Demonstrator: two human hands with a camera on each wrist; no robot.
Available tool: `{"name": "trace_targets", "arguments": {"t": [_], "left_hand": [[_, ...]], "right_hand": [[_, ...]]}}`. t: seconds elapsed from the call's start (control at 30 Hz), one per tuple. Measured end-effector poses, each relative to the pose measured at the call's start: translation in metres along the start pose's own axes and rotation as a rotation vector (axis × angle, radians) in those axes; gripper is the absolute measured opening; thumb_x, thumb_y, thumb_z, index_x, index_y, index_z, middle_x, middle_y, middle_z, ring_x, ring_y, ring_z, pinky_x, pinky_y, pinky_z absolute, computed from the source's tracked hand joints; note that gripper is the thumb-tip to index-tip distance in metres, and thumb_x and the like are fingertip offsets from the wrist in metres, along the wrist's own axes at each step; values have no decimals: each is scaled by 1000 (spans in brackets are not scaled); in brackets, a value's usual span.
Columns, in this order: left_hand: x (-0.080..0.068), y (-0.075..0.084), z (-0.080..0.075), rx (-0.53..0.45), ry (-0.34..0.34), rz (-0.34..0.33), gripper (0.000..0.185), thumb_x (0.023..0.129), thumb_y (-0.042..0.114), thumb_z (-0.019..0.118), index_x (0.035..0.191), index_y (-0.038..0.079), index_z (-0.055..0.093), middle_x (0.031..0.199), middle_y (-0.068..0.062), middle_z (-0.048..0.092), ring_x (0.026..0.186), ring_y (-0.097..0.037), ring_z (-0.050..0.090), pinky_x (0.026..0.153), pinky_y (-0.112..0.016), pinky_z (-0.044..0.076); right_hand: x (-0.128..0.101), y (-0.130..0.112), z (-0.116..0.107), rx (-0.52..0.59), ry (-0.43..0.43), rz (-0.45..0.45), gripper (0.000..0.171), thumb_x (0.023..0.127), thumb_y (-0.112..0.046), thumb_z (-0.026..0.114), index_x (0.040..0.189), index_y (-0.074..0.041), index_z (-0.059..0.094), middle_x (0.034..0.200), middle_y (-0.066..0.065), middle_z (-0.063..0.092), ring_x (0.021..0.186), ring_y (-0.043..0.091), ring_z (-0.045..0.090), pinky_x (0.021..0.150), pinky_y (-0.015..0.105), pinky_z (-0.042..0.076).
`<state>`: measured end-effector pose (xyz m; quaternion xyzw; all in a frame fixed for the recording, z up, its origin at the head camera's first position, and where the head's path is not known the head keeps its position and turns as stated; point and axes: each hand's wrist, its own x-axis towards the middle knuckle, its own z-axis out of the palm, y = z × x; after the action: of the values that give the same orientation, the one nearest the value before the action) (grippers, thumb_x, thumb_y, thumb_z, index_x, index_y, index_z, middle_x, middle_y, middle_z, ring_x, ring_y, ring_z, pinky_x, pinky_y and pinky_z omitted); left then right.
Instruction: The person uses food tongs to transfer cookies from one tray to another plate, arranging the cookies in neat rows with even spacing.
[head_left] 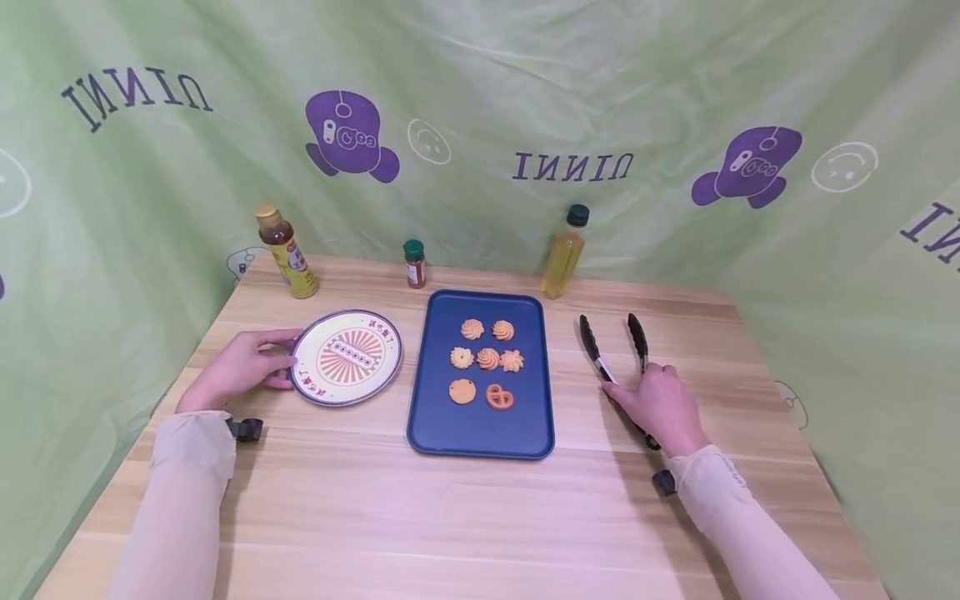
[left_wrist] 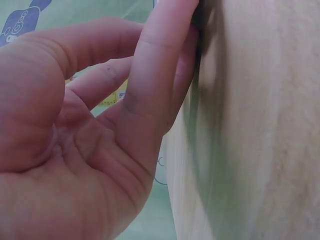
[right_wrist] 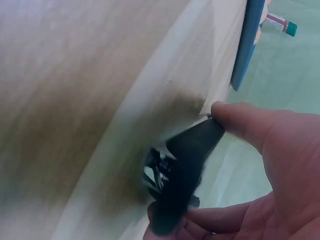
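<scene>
On the left, my left hand (head_left: 243, 367) grips the left rim of a round white plate (head_left: 315, 342) with a blue edge and a red printed pattern. In the left wrist view the fingers (left_wrist: 155, 65) bend toward the rim, and most of the plate is hidden. My right hand (head_left: 663, 408) holds black-handled tongs (head_left: 592, 342), thumb on one arm and fingers on the other. Their two tips are spread apart and point to the back of the table. Seen from the right wrist, the tongs' hinge end (right_wrist: 165, 175) looks dark and blurred.
Between the hands lies a blue tray (head_left: 480, 437) with several cookies (head_left: 487, 358) and a pretzel (head_left: 498, 397). Along the back stand a yellow-labelled sauce bottle (head_left: 288, 254), a small green-capped spice jar (head_left: 415, 265) and an oil bottle (head_left: 562, 258). A green curtain (head_left: 480, 217) hangs behind the wooden table (head_left: 337, 517).
</scene>
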<state>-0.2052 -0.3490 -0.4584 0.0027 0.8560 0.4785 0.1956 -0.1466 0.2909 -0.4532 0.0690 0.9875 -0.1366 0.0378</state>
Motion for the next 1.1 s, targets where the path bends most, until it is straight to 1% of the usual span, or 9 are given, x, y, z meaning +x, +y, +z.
{"name": "trace_targets", "arguments": {"t": [0.1,0.17,0.27,0.37,0.5,0.67,0.83,0.97,1.1], "left_hand": [[1,0,-2,17,-2,5,67,111,3,63,172,-3,36,164,-45,45,90,-12,81,85,-31,74],[1,1,-1,28,-2,13,66,111,3,62,171,-4,36,166,-44,43,91,-11,80,85,-30,74],[1,2,-1,37,-3,24,65,112,4,61,171,-5,36,167,-44,42,92,-12,81,85,-29,74],[0,2,-2,33,-8,26,64,113,5,62,171,-6,36,168,-43,40,91,-13,81,86,-29,74],[-2,0,-4,27,-22,41,65,112,5,63,171,-5,37,171,-41,38,91,-11,82,88,-28,73],[-4,-3,-6,31,-37,61,68,111,3,64,171,-7,35,166,-43,44,92,-9,81,89,-27,73],[-5,-3,-6,58,-20,53,68,110,6,67,170,-5,37,162,-41,52,93,-6,78,88,-24,72],[-4,-4,-5,60,-18,60,67,110,5,67,170,-5,38,164,-41,49,94,-5,78,88,-25,72],[-5,-4,-5,29,-23,63,68,110,2,66,170,-7,36,167,-43,43,96,-5,77,89,-28,73]], "right_hand": [[-3,0,-4,22,-9,21,83,100,-60,77,114,21,62,110,38,61,84,45,65,75,64,64],[-6,1,-7,37,-7,31,86,100,-60,76,121,23,60,114,39,59,87,48,66,76,65,65],[-9,2,-10,67,12,29,91,101,-57,76,133,25,56,124,42,56,95,54,67,83,69,65],[-12,3,-11,91,41,9,90,101,-54,76,138,26,55,128,44,54,100,57,67,88,72,63],[-15,2,-15,102,67,-21,90,101,-52,78,140,26,56,127,45,56,102,59,66,91,74,62],[-16,-2,-21,114,71,-67,93,99,-50,83,145,26,54,130,47,58,110,62,64,97,77,61],[-13,-9,-27,125,71,-131,94,96,-51,85,143,25,57,129,46,63,114,61,65,99,76,60],[-12,-19,-35,136,62,-156,89,95,-53,85,140,20,63,126,41,67,110,54,67,95,70,61],[-9,-34,-40,143,20,-188,84,93,-53,87,138,15,67,127,36,68,108,49,69,92,65,62]]}}
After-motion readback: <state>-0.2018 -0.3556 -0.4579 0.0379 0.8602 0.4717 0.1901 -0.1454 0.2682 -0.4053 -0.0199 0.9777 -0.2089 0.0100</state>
